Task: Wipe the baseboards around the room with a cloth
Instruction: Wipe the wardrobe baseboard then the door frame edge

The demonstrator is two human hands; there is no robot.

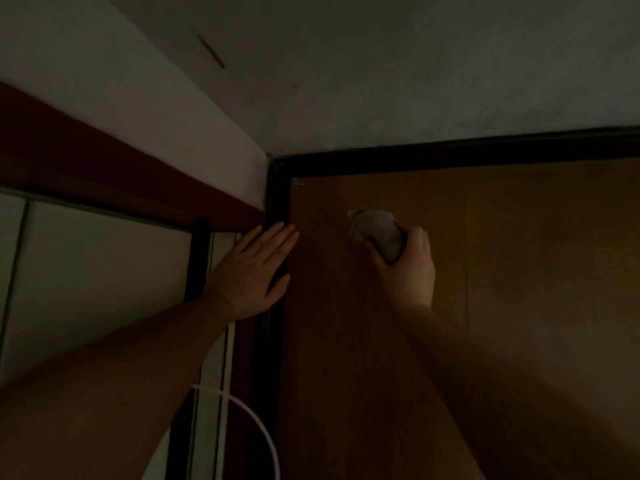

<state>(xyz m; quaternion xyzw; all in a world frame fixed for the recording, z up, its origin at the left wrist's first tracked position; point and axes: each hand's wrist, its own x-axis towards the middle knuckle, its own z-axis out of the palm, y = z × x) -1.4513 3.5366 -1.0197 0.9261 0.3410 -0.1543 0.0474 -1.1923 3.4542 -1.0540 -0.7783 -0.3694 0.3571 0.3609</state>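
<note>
Right hand (405,265) bunches your cloth (379,235) against the door (450,289); it's soft, light, so keep it wadded. Left hand (252,271) lies spread flat on the frame (277,188).

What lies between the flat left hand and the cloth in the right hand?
In the head view, only bare brown door panel lies between the left hand, flat across the dark frame, and the cloth gripped by the right hand.

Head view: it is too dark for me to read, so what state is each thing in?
Left hand: open, flat against the dark door frame.
Right hand: grips the cloth.
Cloth: bunched, pressed on the brown door.
Brown door: shut in its frame.
White cable: hangs in a curve.
</note>
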